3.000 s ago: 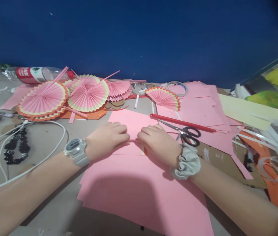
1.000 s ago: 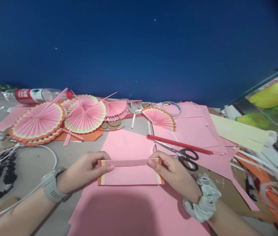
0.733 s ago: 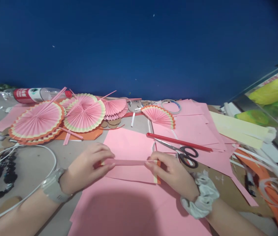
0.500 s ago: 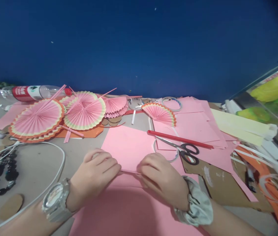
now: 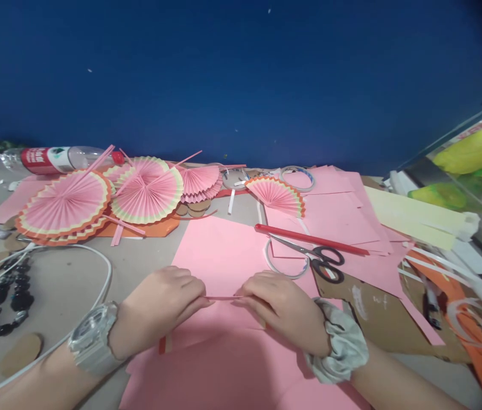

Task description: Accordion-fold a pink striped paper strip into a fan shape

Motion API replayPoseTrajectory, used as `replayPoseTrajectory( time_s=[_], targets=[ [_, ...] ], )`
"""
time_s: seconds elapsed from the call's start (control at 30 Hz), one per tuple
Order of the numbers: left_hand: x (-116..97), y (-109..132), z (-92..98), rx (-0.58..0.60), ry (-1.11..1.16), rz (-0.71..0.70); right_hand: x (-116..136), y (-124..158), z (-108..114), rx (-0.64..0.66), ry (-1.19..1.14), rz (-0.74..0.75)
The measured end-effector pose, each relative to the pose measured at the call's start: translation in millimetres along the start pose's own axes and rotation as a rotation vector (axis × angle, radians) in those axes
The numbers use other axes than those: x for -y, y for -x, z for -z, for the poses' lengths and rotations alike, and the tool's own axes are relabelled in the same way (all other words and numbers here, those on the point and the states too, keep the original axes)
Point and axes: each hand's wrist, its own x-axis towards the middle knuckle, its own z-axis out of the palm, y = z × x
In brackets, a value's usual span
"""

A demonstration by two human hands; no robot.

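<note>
My left hand (image 5: 166,302) and my right hand (image 5: 285,307) pinch the two ends of a narrow fold in a pink paper (image 5: 223,298), held level between them. Below the fold the paper slopes toward me, and a bit of orange and cream edging shows beside my left hand. Under it lie larger pink sheets (image 5: 219,245). Beyond my right hand are black-handled scissors (image 5: 328,263), a red stick (image 5: 309,239) and a roll of tape (image 5: 270,265). The fingertips are partly hidden behind the knuckles.
Pleated paper fans (image 5: 64,202) and a plastic bottle (image 5: 44,160) lie at the back left. A white cable (image 5: 110,273) and a black bead necklace (image 5: 21,299) are on the left. Cardboard (image 5: 377,324) and pale yellow paper (image 5: 411,213) lie right. A blue wall (image 5: 241,85) rises behind.
Both hands stay on the pink paper, with the fold now straighter and more in sight between them. My left hand has shifted slightly left, and orange-cream edging has come into view below it.
</note>
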Motion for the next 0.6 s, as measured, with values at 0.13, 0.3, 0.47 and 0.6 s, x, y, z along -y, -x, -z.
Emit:
replayPoseTrajectory(
  time_s=[0.13, 0.3, 0.47, 0.6],
  targets=[
    [6.0, 0.2, 5.4, 0.062, 0.069, 0.062, -0.5, -0.5, 5.4, 0.059, -0.089, -0.079],
    [10.8, 1.5, 8.7, 0.126, 0.173, 0.054, -0.3, -0.8, 8.2, 0.095, -0.194, -0.155],
    [10.3, 1.3, 10.3, 0.187, 0.243, 0.105, -5.2, 0.8, 12.6, 0.145, -0.311, -0.233],
    [8.8, 1.8, 17.1, 0.237, 0.416, 0.144, -11.5, 1.0, 15.1, 0.182, -0.395, -0.239]
  ],
)
